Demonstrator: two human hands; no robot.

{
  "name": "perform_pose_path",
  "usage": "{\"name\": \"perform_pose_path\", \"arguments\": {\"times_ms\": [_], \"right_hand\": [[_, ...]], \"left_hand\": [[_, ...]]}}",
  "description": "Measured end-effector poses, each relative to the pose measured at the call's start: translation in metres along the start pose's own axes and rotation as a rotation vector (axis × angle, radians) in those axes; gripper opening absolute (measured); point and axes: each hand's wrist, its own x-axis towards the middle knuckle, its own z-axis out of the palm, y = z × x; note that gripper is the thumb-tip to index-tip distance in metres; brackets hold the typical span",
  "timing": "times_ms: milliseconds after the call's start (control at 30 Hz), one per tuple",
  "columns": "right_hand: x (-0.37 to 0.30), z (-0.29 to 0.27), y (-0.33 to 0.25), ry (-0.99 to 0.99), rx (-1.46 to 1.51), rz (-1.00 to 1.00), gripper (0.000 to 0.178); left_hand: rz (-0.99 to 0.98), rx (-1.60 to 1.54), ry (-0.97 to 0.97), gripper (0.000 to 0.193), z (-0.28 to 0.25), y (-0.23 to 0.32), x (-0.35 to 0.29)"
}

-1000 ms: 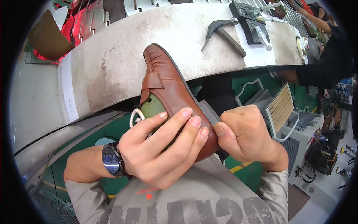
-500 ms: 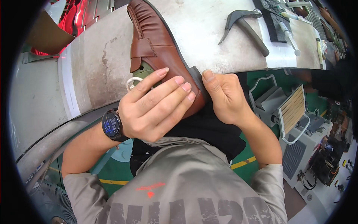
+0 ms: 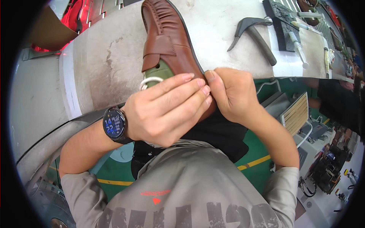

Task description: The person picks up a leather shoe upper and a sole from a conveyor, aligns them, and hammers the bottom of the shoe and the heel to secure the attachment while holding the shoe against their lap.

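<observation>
A brown leather loafer (image 3: 181,51) lies at the table's near edge, its toe pointing away from me and its heel toward my body. A green shoe last (image 3: 161,70) fills its opening, with a white cord loop (image 3: 149,80) at the last's near end. My left hand (image 3: 165,108) is laid over the heel part, fingers long and together against the shoe's side, its thumb hidden. On the other side my right hand (image 3: 235,93) grips the heel area, thumb pressed at the sole edge and fingers curled. Both hands cover most of the heel.
A claw-type hammer (image 3: 258,36) rests on the pale worktable (image 3: 114,53) to the right. Beyond it are a dark block (image 3: 282,28) and a white syringe-like tube (image 3: 298,49). A slatted wooden board (image 3: 296,114) on a frame stands lower right; a fan (image 3: 53,207) is at lower left.
The shoe has shifted slightly right and turned more upright in view. My right hand has closed further over the heel, its thumb nearer my left fingertips, hiding the dark heel block.
</observation>
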Motion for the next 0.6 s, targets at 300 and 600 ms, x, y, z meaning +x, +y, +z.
{"name": "perform_pose_path", "arguments": {"times_ms": [300,600], "right_hand": [[-0.021,-0.039,-0.048,0.348,0.517,-0.161,0.08],[0.025,-0.068,-0.054,0.276,0.713,-0.197,0.12]], "left_hand": [[-0.258,-0.321,-0.087,0.083,-0.101,-0.03,0.068],[-0.519,-0.578,0.037,0.065,-0.103,-0.068,0.089]]}}
